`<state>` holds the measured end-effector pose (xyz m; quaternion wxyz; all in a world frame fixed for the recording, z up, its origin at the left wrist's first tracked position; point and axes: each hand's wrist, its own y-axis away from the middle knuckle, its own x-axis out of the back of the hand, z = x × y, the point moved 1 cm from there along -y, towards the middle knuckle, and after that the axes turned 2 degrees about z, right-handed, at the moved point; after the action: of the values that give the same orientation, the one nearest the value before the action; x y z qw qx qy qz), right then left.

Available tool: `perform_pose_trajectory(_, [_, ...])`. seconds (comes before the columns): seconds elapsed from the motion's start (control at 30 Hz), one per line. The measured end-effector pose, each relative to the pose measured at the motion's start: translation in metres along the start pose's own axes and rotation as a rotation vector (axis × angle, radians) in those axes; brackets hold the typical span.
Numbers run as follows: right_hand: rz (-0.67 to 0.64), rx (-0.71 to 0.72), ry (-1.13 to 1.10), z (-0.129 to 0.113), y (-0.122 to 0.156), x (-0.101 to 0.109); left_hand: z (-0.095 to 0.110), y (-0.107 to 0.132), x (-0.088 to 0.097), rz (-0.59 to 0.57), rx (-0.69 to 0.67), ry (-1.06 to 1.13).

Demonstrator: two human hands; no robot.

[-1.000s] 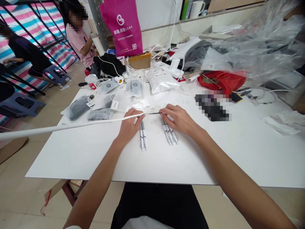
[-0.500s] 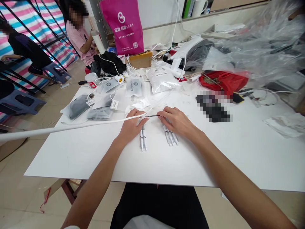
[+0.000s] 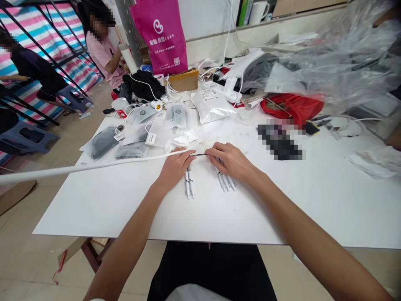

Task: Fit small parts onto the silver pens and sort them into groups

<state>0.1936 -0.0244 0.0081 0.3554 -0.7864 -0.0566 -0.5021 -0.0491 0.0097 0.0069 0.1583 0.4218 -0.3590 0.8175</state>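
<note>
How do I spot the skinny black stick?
On the big white table, find the left hand and right hand meeting near the middle. The skinny black stick bridges their fingertips. Unlike the long white tube the left hand holds and the white pens underneath, it is dark and much thinner.

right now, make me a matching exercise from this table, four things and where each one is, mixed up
Things:
1 thin dark rod
2 long white tube
3 pink bag
4 red bag

Places:
a upright at the far end
b between left hand and right hand
c far right, by the clear plastic
d running left from the left hand, off the table

Pairs: 1-b; 2-d; 3-a; 4-c
</note>
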Motion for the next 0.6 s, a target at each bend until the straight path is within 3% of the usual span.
perform_pose_trajectory(0.33, [-0.034, 0.032, 0.051, -0.003, 0.0, -0.002, -0.005, 0.002, -0.002, -0.015, -0.09, -0.159])
perform_pose_trajectory(0.6, [-0.065, 0.05, 0.053, -0.013, -0.001, -0.01, 0.006, 0.002, -0.004, -0.037, -0.156, -0.219])
